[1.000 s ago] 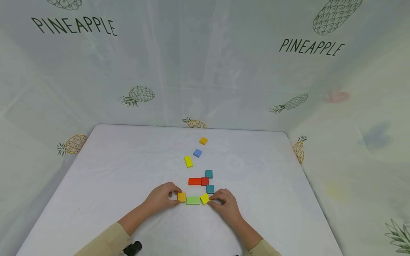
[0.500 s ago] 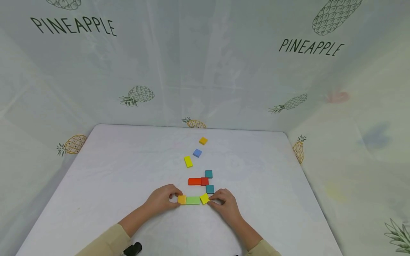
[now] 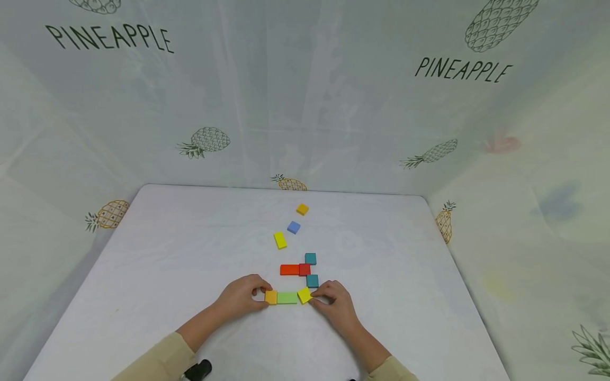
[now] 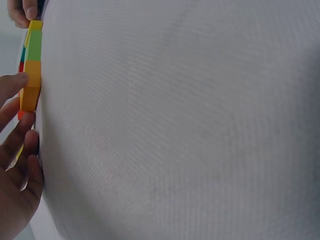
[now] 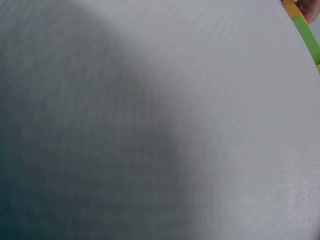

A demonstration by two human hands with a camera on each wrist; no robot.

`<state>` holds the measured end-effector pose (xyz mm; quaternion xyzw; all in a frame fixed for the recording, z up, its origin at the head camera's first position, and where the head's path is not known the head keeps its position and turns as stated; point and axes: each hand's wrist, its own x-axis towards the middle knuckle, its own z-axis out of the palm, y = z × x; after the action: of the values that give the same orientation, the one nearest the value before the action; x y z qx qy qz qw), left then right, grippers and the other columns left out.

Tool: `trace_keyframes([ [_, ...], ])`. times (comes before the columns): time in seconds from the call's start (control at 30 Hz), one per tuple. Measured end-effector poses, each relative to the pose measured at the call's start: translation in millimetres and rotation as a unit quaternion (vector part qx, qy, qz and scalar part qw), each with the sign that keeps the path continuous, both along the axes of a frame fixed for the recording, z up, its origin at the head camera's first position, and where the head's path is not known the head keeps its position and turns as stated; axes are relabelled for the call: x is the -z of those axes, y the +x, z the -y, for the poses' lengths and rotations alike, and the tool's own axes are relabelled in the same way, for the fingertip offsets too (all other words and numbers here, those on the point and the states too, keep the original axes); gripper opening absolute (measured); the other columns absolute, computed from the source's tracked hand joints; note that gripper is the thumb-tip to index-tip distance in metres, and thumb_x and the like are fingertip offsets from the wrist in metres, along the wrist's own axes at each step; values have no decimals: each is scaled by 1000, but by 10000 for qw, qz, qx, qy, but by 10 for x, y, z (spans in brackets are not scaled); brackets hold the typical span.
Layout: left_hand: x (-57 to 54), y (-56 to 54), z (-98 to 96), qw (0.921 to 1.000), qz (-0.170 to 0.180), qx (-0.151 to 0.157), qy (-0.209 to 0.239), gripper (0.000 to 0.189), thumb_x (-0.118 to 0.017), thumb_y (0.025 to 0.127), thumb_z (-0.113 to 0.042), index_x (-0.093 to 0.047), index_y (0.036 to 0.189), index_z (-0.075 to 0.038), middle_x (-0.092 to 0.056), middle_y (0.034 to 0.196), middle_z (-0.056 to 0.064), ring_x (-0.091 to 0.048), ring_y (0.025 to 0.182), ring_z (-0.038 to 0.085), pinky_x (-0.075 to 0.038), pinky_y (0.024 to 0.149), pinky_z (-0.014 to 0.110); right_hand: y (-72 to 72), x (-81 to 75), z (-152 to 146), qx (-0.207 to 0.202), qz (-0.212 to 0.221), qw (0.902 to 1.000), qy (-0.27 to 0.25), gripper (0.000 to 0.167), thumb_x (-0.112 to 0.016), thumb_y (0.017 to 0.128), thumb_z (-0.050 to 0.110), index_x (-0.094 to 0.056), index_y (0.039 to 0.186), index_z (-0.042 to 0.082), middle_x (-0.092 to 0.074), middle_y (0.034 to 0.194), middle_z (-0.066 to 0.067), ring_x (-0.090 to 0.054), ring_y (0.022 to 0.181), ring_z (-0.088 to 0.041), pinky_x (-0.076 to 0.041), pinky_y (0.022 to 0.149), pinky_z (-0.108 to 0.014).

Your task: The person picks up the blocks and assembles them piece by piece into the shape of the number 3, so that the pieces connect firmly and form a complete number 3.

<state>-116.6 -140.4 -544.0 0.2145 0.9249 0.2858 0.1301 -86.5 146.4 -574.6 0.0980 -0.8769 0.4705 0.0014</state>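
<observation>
My left hand [image 3: 242, 296] pinches an orange square block [image 3: 270, 297] between thumb and fingers. That block lies against the left end of a light green rectangular block [image 3: 287, 298]. On the green block's other side, a yellow square block [image 3: 304, 296] sits turned at an angle, its right corner pinched by my right hand [image 3: 336, 307]. The left wrist view shows the orange block [image 4: 32, 82], green block [image 4: 34, 45] and yellow block [image 4: 35, 25] in a line. Only the orange block [image 5: 294, 9], the green block [image 5: 307, 37] and a yellow sliver show in the right wrist view.
Just behind the row lie a teal block [image 3: 312, 281], a red block [image 3: 304, 270], an orange-red rectangular block [image 3: 289, 270] and another teal block [image 3: 311, 259]. Farther back are a yellow rectangular block [image 3: 280, 241], a blue block [image 3: 294, 227] and an amber block [image 3: 302, 209].
The orange block in my left hand has straightened and moved slightly toward me, now flush with the green block's end. My right hand and the yellow block have hardly moved.
</observation>
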Motion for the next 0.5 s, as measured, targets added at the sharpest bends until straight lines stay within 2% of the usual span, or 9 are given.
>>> trace_keyframes([
  [0.17, -22, -9, 13, 9999, 26, -56, 111, 33, -82, 77, -25, -71, 108, -20, -54, 85, -15, -47, 75, 8, -43, 64, 23, -2, -8, -1, -35, -166, 9996, -213, 13, -81, 82, 20, -78, 93, 24, -62, 90, 16, -54, 91, -10, -49, 77, -24],
  [0.3, -81, -48, 19, 9996, -2, -104, 253, 36, -83, 78, -26, -70, 110, -20, -55, 86, -13, -48, 76, 9, -44, 65, 24, -36, -66, -22, 6, -181, 9987, -485, 11, -80, 82, 17, -78, 91, 23, -62, 91, 14, -55, 92, -11, -49, 78, -24],
  [0.5, -170, -210, -4, 9990, -179, -256, 311, 37, -83, 78, -25, -69, 113, -19, -58, 89, -11, -50, 77, 10, -45, 66, 24, -280, -259, -56, 1, -211, 9976, -653, 11, -80, 81, 12, -77, 92, 16, -63, 92, 9, -55, 93, -16, -49, 80, -31],
])
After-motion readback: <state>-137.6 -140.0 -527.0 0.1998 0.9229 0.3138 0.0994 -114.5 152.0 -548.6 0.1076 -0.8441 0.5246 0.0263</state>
